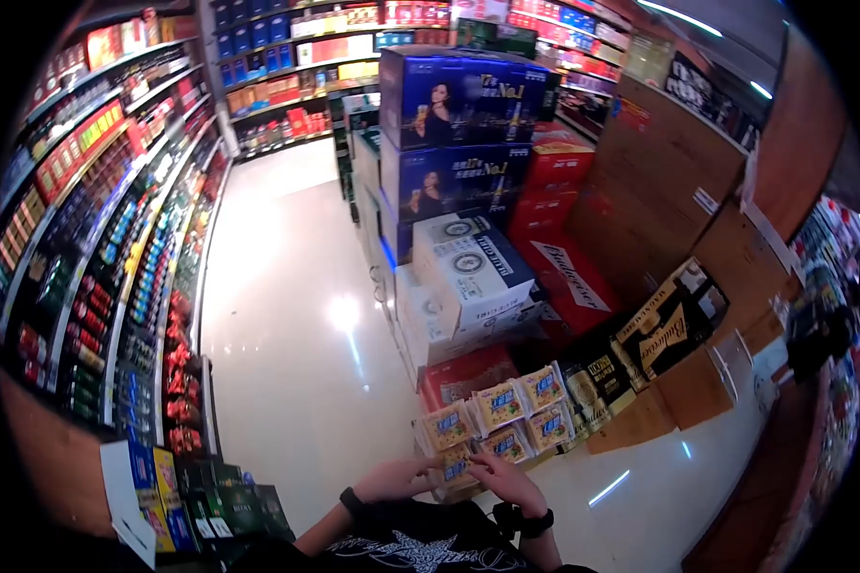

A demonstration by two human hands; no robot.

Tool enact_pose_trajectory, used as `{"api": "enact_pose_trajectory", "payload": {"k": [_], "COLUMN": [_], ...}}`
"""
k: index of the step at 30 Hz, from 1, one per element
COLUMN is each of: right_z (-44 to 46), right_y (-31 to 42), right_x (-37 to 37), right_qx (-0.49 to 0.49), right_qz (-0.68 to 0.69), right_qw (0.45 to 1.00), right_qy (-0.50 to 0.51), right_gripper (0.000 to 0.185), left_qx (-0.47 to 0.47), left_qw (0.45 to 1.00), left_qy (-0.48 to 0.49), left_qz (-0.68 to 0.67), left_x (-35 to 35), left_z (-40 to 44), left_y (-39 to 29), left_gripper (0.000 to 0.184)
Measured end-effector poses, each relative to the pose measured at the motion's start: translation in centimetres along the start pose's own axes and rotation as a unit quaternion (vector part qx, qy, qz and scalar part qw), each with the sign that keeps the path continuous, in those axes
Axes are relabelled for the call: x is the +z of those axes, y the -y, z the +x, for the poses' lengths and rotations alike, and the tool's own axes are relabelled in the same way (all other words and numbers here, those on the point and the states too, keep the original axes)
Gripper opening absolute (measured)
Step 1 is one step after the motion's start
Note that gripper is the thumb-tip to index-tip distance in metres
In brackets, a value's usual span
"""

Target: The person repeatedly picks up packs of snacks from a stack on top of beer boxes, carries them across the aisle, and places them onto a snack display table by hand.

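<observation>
Along the far left, the shelving (115,191) is carrying dense rows of bottles, cans and cartons. Below it, at the lower left, blue-and-yellow boxes (153,482) are standing just beside dark green boxes (239,506). A pale glossy floor (282,315) is running up the aisle and reflecting the overhead lights.

Near the lower centre, the left hand (401,480), with a black band (352,498) circling its wrist, is pointing its fingers inward at the near-left corner of the packets (499,405). Whether it is gripping anything cannot be told. Six packets are showing in two rows of three, lying flat and close together directly in front of the person, with a red carton (468,377) sitting just beyond them.

Behind that carton, white boxes (468,267) are sitting stacked in front of two taller blue boxes (459,100). The right hand (511,482), wearing a dark wristwatch (537,521), is holding its fingertips over the nearest packets; its grip cannot be determined either.

Further right, a red Budweiser box (569,277) is standing behind a tilted black-and-gold Budweiser carton (664,325). Large brown cardboard boxes (655,172) are rising behind these.
</observation>
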State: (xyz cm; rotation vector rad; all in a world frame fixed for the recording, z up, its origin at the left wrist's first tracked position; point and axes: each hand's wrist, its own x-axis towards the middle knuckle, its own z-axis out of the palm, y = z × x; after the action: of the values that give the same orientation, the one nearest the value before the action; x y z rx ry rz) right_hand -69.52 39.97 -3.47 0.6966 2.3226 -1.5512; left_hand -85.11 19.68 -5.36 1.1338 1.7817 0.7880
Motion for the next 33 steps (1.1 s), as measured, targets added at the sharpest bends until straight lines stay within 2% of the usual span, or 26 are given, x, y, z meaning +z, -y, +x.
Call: {"api": "enact_pose_trajectory", "payload": {"k": [2,5,7,8,11,14,16,18,23,27,30,33], "right_z": [-0.6,-1.4,-2.6,-3.1,-4.4,-5.2,-6.7,-7.9,-11.2,-14.6,-18.4,-22.3], "right_y": [-0.1,-0.4,0.4,0.8,0.8,0.0,1.2,1.3,0.4,-0.8,-0.3,-1.4], "right_x": [1.3,3.3,4.4,5.0,6.7,8.1,8.6,9.2,9.3,9.6,9.6,10.7], "right_qx": [-0.001,-0.016,-0.02,-0.008,-0.027,-0.025,0.009,0.032,-0.022,-0.009,0.004,-0.028], "right_qz": [0.034,0.065,0.076,0.088,0.187,0.138,0.179,0.214,0.249,0.235,0.23,0.206], "right_qw": [0.999,0.994,0.99,0.987,0.968,0.972,0.964,0.953,0.937,0.927,0.913,0.893], "right_qy": [-0.03,-0.084,-0.117,-0.131,-0.168,-0.187,-0.199,-0.211,-0.246,-0.29,-0.336,-0.4], "right_gripper": [0.045,0.043,0.04,0.04,0.043,0.038,0.037,0.037,0.037,0.036,0.035,0.035], "left_qx": [0.03,0.015,-0.056,-0.054,0.014,0.014,-0.016,0.014,0.056,0.118,0.11,0.113], "left_qw": [0.999,0.991,0.983,0.981,0.974,0.974,0.967,0.969,0.971,0.968,0.954,0.949], "left_qy": [0.036,0.13,0.153,0.173,0.163,0.169,0.189,0.201,0.21,0.203,0.256,0.275], "left_qz": [0.026,-0.006,-0.08,-0.073,-0.156,-0.151,-0.17,-0.144,-0.104,-0.085,-0.107,-0.102], "left_x": [-0.9,-2.4,-3.1,-3.1,-2.5,-3.0,-2.7,-2.6,-1.8,0.6,2.7,5.9], "left_z": [0.1,0.1,0.0,0.1,0.9,0.6,0.4,0.8,0.2,-0.1,-0.8,-1.1], "left_y": [0.0,-0.7,-1.0,-0.7,2.6,1.6,1.5,1.4,-1.6,-3.6,-6.3,-7.8], "left_gripper": [0.053,0.053,0.047,0.047,0.039,0.037,0.037,0.038,0.039,0.037,0.037,0.038]}}
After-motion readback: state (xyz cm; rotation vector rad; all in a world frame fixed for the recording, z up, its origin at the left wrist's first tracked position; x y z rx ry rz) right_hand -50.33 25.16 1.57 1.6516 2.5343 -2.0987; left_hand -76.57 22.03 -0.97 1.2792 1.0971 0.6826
